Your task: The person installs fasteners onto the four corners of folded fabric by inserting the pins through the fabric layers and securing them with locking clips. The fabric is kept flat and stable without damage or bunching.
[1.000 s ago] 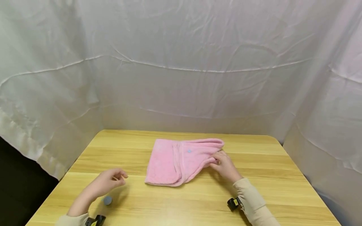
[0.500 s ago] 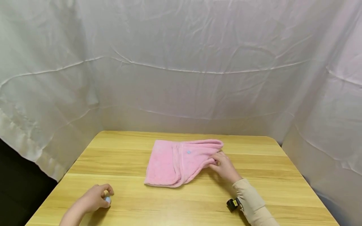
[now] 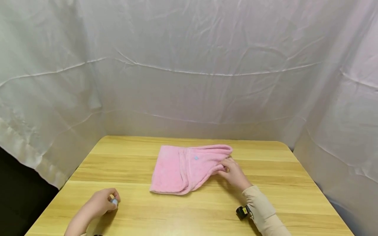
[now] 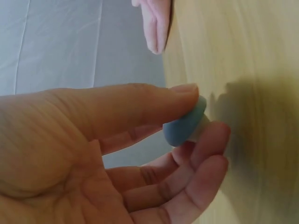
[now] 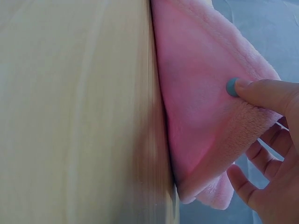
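Observation:
A small round-topped blue piece with a pale underside (image 4: 182,128) is pinched between the thumb and fingers of my left hand (image 3: 100,203), a little above the table. What kind of piece it is cannot be told. A folded pink plush cloth (image 3: 169,170) lies at the middle of the table, narrowing to the right. My right hand (image 3: 234,173) pinches its right edge. In the right wrist view the thumb presses beside a blue disc (image 5: 231,87) on the raised pink fabric. Another light-blue spot (image 3: 196,158) shows on top of the cloth.
The wooden table (image 3: 189,216) has rounded far corners. Grey-white curtains (image 3: 189,98) hang behind it and along both sides. A black wrist camera (image 3: 242,212) sits by the right sleeve.
My left hand came down to the left and took hold of the blue piece, then rose slightly with it. My right hand and the cloth have stayed nearly still.

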The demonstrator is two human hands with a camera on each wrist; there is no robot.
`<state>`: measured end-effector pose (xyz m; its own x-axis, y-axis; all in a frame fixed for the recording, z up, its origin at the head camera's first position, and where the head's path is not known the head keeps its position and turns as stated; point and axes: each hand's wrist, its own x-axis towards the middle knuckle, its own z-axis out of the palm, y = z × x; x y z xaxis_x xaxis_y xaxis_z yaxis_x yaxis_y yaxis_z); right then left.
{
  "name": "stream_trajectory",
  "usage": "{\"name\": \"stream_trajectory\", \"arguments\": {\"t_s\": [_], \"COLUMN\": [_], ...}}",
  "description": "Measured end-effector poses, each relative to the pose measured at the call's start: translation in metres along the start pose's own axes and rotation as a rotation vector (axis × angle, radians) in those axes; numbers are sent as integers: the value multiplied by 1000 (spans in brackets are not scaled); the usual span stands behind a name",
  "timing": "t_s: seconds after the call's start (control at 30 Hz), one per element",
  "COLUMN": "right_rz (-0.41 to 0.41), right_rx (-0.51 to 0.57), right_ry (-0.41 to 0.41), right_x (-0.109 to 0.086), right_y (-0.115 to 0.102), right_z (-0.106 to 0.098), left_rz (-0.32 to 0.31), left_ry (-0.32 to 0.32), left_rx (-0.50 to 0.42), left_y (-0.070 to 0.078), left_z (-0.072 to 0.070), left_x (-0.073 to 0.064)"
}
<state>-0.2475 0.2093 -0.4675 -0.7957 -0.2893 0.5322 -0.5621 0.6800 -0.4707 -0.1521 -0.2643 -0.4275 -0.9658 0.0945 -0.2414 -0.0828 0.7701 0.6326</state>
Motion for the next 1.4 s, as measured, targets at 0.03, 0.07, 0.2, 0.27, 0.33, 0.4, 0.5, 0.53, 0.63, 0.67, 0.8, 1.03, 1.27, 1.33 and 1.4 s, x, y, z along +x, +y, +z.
{"name": "stream_trajectory", "arguments": {"t_s": [0.03, 0.07, 0.2, 0.27, 0.33, 0.4, 0.5, 0.53, 0.63, 0.67, 0.8, 1.03, 1.27, 1.33, 1.4], "right_rz": [-1, 2, 19, 30, 34, 33, 40, 41, 41, 40, 38, 4, -16, -19, -23], "right_rx": [-2, -2, -4, -6, -11, -20, -22, -22, -14, -13, -13, -11, -15, -16, -16], "right_ry": [0, -1, -10, -15, -18, -21, -28, -29, -33, -33, -32, -15, -7, -7, -4], "right_x": [0, 1, 2, 1, 1, 1, 0, 0, 0, 0, 1, 1, 2, 2, 2], "right_y": [0, 0, 0, 0, 0, 1, 1, 1, 0, -1, -1, 1, 2, 2, 3], "right_z": [0, 0, -1, 0, 0, 0, 0, 0, -1, -1, -2, -1, -1, -1, -1], "left_rz": [18, 24, 61, 80, 112, 131, 174, 186, 225, 235, 263, 304, 354, 379, 404], "left_ry": [2, 11, 54, 83, 100, 118, 144, 153, 181, 188, 201, 210, 176, 164, 152], "left_rx": [5, 11, 59, 76, 83, 89, 91, 92, 84, 84, 72, 25, -102, -134, -164], "left_y": [1, 2, 10, 15, 21, 29, 42, 46, 60, 65, 82, 111, 146, 155, 164], "left_z": [-1, -2, -6, -7, -8, -9, -8, -8, -6, -5, -1, 9, 28, 35, 43], "left_x": [1, 1, 6, 9, 13, 16, 23, 25, 31, 33, 42, 62, 83, 90, 96]}}
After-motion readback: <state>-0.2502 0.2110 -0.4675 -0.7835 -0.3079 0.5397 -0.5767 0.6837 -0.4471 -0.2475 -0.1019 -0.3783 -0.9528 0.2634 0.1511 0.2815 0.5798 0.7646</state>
